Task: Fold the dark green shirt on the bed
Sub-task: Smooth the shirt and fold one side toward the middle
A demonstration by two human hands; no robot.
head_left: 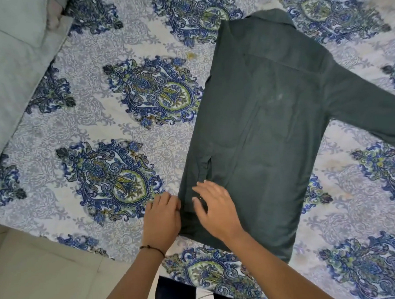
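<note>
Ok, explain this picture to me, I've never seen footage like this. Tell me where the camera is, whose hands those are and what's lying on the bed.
There is no machine here. A person wears one wide-angle camera on the head, looking down, so the two arms reaching in from below are their own. A dark green shirt lies flat on the patterned bedsheet, collar away from the person. Its left side is folded in, while the other sleeve is spread out to the right. The right hand rests flat on the shirt near its bottom corner, fingers spread, holding nothing. The left hand touches the folded edge beside it. Whether it grips the cloth is hard to tell. Pale green bedding lies at the top left.
</note>
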